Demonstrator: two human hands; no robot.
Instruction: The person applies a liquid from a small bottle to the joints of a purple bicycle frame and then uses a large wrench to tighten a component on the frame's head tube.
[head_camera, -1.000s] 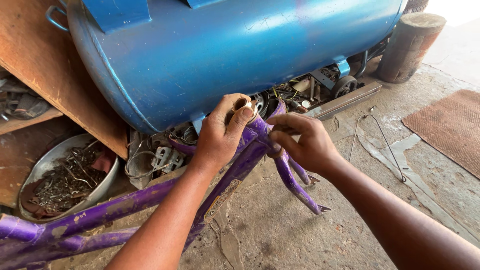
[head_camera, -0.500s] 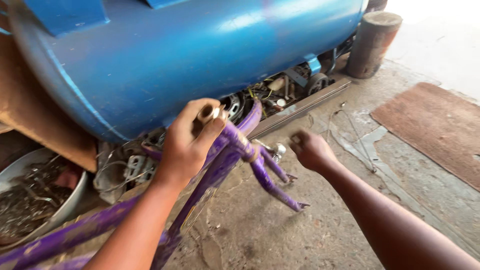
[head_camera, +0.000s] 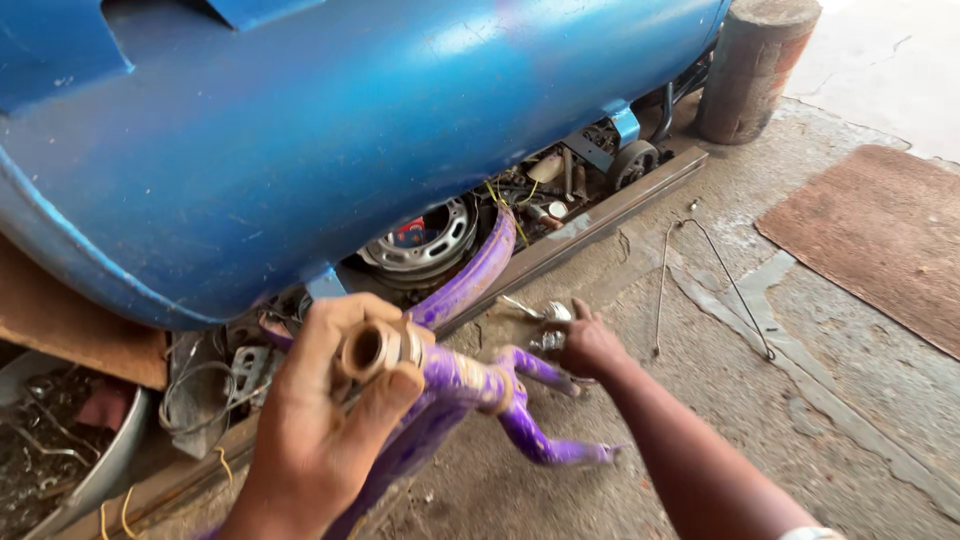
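My left hand (head_camera: 318, 420) grips the open tube end of a purple bicycle frame (head_camera: 455, 395), lifted toward the camera. The frame's fork legs (head_camera: 540, 430) reach down to the concrete floor. My right hand (head_camera: 590, 345) is stretched out low over the floor, its fingers on small shiny metal parts (head_camera: 548, 318) that lie beside a long metal rail (head_camera: 590, 225). Whether the fingers have closed around a part I cannot tell.
A big blue tank (head_camera: 330, 130) fills the upper view, with a wheel rim (head_camera: 425, 240) and scrap parts under it. A round wooden stump (head_camera: 750, 65) stands at top right. A brown mat (head_camera: 880, 235) and a bent wire (head_camera: 720, 275) lie on the floor. A bowl of scrap (head_camera: 60, 460) sits left.
My right hand let go of the frame and moved away down to the metal parts on the floor. My left hand lifted the frame's tube end closer to the camera.
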